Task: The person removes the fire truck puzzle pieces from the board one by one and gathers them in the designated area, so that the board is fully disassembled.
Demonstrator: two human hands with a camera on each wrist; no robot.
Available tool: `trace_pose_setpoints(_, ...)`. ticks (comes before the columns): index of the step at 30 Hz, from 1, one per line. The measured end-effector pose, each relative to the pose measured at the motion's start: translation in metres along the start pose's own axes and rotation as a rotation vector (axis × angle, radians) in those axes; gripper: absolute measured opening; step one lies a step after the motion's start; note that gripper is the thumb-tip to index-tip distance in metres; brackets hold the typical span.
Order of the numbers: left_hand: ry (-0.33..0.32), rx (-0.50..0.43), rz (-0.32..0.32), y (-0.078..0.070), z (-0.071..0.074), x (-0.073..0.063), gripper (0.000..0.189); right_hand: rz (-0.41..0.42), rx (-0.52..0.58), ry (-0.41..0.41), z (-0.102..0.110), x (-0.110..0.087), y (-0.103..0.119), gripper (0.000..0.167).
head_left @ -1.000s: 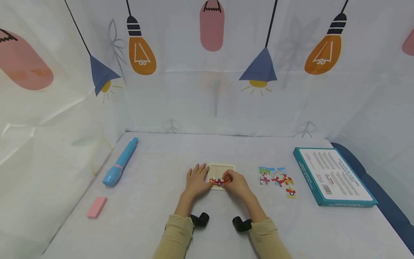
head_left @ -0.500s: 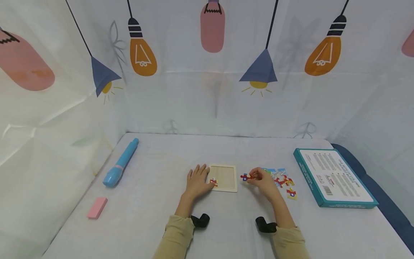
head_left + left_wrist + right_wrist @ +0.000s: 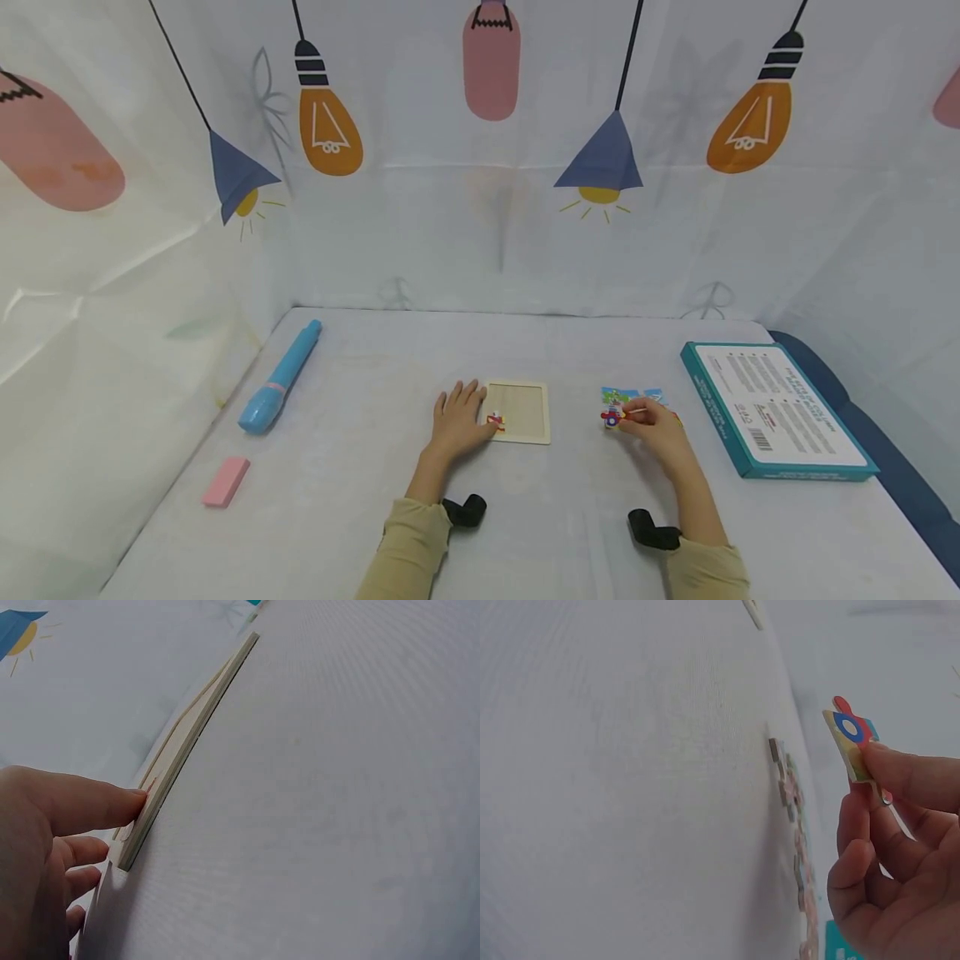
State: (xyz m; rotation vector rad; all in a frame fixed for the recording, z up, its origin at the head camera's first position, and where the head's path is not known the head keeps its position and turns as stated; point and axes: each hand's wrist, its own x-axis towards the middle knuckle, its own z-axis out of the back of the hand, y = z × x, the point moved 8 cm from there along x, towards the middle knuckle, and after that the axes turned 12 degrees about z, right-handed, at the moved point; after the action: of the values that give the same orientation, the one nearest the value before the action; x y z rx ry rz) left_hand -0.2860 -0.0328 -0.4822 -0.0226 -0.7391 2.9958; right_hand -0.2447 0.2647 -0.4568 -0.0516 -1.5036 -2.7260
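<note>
A shallow wooden puzzle tray (image 3: 521, 404) lies flat in the middle of the table. One small puzzle piece (image 3: 496, 419) with red on it sits in its near left corner. My left hand (image 3: 455, 422) rests at the tray's left side, fingers spread and thumb (image 3: 124, 806) on that corner. Over to the right, my right hand (image 3: 662, 432) pinches a puzzle piece (image 3: 849, 735) with a blue ring on red and yellow, held above the table. Several loose pieces (image 3: 624, 395) lie under and behind this hand, which hides some of them.
A teal box (image 3: 780, 408) lies at the right. Toward the left edge are a blue microphone-shaped object (image 3: 281, 375) and a pink block (image 3: 226, 482). Patterned white sheeting (image 3: 450, 225) hangs behind the table. Black wrist mounts (image 3: 652, 530) stick out inward from both wrists.
My right hand has lifted the blue-ringed puzzle piece out of the tray and carried it right, to the loose pieces. The left hand has stayed at the tray.
</note>
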Motion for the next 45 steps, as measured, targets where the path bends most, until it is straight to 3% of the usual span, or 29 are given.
trace_pose_setpoints(18,0.005,0.004,0.005,0.002,-0.003,0.002,0.065,-0.161,-0.089,-0.043,0.023,-0.019,-0.024,0.031)
trace_pose_setpoints(27,0.015,0.007,0.01,0.002,-0.002,0.003,0.065,-0.178,-0.321,-0.038,0.027,-0.017,-0.024,0.026)
trace_pose_setpoints(31,0.024,-0.001,0.017,0.001,-0.002,0.003,0.065,-0.158,-0.366,-0.044,0.026,-0.015,-0.024,0.024)
trace_pose_setpoints(38,0.023,-0.005,0.021,0.001,-0.002,0.003,0.066,-0.074,-0.204,-0.093,0.016,-0.009,-0.013,0.032)
trace_pose_setpoints(45,0.016,0.009,0.009,0.001,-0.002,0.001,0.065,-0.048,-0.042,-0.084,-0.006,0.001,0.003,0.037)
